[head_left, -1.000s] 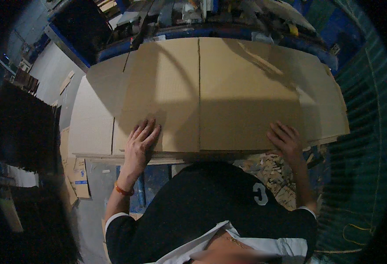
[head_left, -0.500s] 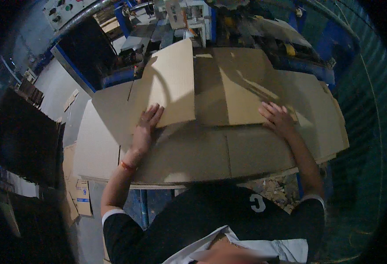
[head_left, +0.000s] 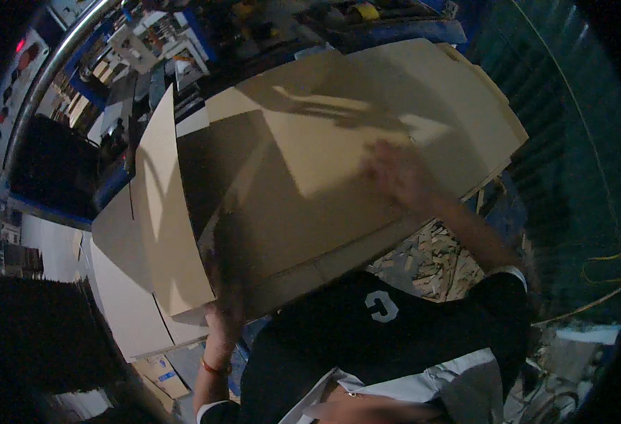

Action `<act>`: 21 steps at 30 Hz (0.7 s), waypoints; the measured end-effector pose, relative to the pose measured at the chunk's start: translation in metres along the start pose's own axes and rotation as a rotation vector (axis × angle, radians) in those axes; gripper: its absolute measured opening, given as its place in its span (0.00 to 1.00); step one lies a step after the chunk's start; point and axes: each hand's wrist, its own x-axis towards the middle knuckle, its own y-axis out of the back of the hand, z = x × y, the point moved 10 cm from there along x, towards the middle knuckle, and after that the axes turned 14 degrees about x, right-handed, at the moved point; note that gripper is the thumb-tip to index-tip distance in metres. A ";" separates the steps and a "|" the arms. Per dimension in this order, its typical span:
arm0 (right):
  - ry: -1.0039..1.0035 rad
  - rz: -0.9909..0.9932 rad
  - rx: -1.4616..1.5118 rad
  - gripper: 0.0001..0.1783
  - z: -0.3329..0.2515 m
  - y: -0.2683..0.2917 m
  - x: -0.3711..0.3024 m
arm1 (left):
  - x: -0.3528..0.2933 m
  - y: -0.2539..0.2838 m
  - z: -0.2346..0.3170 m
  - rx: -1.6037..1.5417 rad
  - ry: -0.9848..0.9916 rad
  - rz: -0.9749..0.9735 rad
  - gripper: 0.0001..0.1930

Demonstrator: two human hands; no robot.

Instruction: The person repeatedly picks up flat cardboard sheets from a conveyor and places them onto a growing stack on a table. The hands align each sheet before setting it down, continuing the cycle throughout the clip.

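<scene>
Nearest in, the person's dark shirt [head_left: 310, 332] leans close to the stack, and the left hand [head_left: 224, 324] is right there at the near lower corner of the raised panel [head_left: 166, 212]. Blur and shadow swallow its fingers, so whether that grip pinches the cardboard or merely steadies it, nobody can tell from here. A red bracelet [head_left: 216, 367] rides the wrist.

And up goes the panel's inner edge: the brown board stands tilted on the left part of the stack, bowed along its length and clear of the layer beside it. Further over, the right hand [head_left: 399, 177] is out over the flat board [head_left: 332, 152], blurred too, fingers loosely spread, nothing visibly pinched between them. Whether it touches the surface is hard to call. Whether the two boards are joined is hidden as well.

So, the score: this looks part-way. One panel is lifted, but its lower edge sits at the stack; the other lies flat, and neither is clear of the pile. Left over, by the look of it, are that flat piece and the wide cardboard sheets [head_left: 466, 120] underneath, lying layered with their ends showing on both sides. How many, the edges do not say.

Beyond the far edge, the blue-framed machine [head_left: 201, 35] stands in shadow, with no board visibly inside it.
</scene>
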 end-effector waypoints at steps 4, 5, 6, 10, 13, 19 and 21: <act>-0.603 0.439 0.544 0.21 0.137 0.052 0.021 | 0.031 -0.003 -0.051 -0.247 0.294 -0.056 0.21; -0.677 0.439 0.529 0.21 0.161 0.050 0.026 | 0.039 -0.007 -0.067 -0.372 0.408 -0.051 0.21; -0.773 0.469 0.535 0.21 0.187 0.049 0.027 | 0.047 -0.013 -0.083 -0.513 0.528 -0.036 0.21; -0.629 0.368 0.496 0.18 0.222 0.040 0.062 | 0.077 -0.065 -0.116 -1.123 0.917 -0.055 0.20; -0.763 0.313 0.598 0.16 0.236 0.026 0.061 | 0.092 -0.100 -0.124 -1.352 1.083 -0.077 0.20; -0.930 0.252 0.694 0.15 0.232 0.025 0.052 | 0.087 -0.137 -0.145 -1.377 1.144 -0.108 0.21; -0.913 0.052 0.507 0.17 0.228 0.018 0.056 | 0.087 -0.139 -0.141 -1.503 1.138 -0.120 0.20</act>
